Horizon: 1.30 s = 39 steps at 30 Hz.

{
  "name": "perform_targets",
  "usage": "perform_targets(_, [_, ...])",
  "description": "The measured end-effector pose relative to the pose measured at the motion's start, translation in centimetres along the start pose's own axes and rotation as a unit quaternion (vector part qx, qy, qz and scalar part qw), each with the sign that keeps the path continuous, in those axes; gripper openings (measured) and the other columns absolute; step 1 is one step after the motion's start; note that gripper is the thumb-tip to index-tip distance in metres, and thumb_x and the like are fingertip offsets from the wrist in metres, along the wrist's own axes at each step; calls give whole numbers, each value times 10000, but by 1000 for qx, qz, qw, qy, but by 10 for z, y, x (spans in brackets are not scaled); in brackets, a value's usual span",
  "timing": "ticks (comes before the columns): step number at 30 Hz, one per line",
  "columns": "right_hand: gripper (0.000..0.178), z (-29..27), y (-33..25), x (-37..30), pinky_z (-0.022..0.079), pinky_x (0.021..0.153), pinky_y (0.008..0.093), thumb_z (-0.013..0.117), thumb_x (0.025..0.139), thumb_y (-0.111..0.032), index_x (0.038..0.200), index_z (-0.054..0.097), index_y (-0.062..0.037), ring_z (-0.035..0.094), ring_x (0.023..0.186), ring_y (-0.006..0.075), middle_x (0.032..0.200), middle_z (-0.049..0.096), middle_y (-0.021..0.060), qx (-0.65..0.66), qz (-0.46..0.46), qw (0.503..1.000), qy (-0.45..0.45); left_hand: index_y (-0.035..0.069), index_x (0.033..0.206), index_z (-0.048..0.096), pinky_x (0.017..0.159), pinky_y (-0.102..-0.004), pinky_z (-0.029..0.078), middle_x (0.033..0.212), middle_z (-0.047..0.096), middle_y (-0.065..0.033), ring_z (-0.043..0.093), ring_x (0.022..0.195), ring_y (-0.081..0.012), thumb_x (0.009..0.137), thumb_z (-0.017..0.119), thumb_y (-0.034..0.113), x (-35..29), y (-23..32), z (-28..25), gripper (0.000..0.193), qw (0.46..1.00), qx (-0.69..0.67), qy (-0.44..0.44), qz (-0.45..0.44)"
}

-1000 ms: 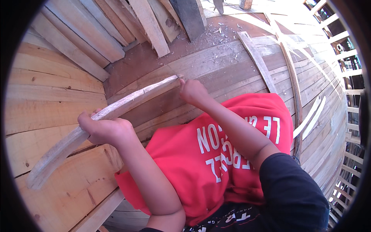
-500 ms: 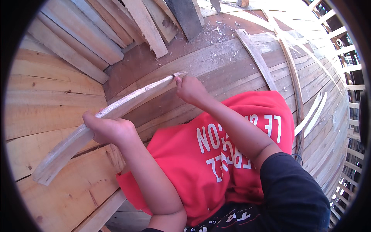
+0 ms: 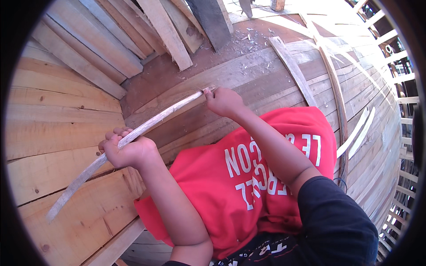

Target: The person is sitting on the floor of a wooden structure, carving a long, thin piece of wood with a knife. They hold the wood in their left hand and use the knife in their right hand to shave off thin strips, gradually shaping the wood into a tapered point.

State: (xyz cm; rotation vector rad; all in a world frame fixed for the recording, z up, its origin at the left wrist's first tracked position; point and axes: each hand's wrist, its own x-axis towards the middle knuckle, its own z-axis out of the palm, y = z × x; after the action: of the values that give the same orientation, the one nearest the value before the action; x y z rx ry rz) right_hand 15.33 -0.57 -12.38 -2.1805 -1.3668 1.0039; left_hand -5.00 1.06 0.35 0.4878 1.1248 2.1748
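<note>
A long, slightly curved wooden strip (image 3: 163,114) slants across in front of me, held in both hands, its narrow edge toward me. My left hand (image 3: 129,150) is closed round it below the middle, and the lower end sticks out past that hand over the planks. At the strip's upper right end, the fingers of my right hand (image 3: 225,103) pinch the tip. Whether that hand holds anything besides the strip is hidden. Red cloth (image 3: 199,177) with white lettering covers my lap under both forearms.
Several boards (image 3: 95,37) lean at the upper left, beside a light plank wall (image 3: 66,128). Wood shavings (image 3: 255,44) litter the curved plank floor (image 3: 368,159). A loose board (image 3: 293,71), a long batten (image 3: 333,75) and two pale curved strips (image 3: 359,133) lie to the right.
The wooden strip has rolled in my hands, from its broad face showing to its narrow edge. My left fingers now show curled over it, and my right hand has shifted slightly right and down.
</note>
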Motion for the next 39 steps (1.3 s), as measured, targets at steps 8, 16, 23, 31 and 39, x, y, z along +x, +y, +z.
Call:
perform_targets(8, [660, -17, -44, -32, 494, 745, 535, 322, 997, -457, 698, 674, 16, 645, 758, 459, 723, 643, 276, 56, -37, 993, 98, 164, 649, 338, 487, -261, 298, 584, 328, 22, 323, 491, -113, 686, 520, 181, 5, 66, -5, 186, 985, -121, -105, 61])
perform_targets(16, [559, 1, -27, -24, 504, 613, 535, 372, 964, -352, 649, 673, -3, 634, 602, 431, 610, 619, 227, 42, -80, 967, 238, 179, 586, 302, 504, -281, 316, 567, 331, 25, 338, 504, -121, 658, 507, 189, 1, 86, -1, 218, 977, -142, -143, 70])
perform_targets(23, [555, 17, -6, -8, 529, 661, 525, 362, 959, -351, 681, 683, 7, 655, 664, 442, 677, 647, 249, 11, -17, 977, 212, 161, 685, 367, 477, -249, 296, 561, 298, 18, 312, 478, -114, 653, 506, 142, 0, 62, -4, 143, 979, -141, -133, 63])
perform_targets(31, [533, 38, 16, -5, 537, 721, 526, 370, 950, -338, 721, 692, 19, 662, 725, 465, 737, 656, 278, -8, 2, 989, 145, 167, 666, 253, 500, -249, 277, 610, 285, 8, 312, 516, -125, 666, 492, 128, -3, 14, 0, 243, 993, -38, -91, 63])
perform_targets(39, [508, 34, 6, -12, 544, 676, 526, 382, 954, -320, 688, 667, 7, 661, 689, 449, 732, 654, 277, -45, -37, 985, 165, 146, 661, 247, 527, -261, 268, 632, 290, 4, 316, 535, -131, 687, 502, 167, 16, 8, -4, 257, 999, -4, 5, 41])
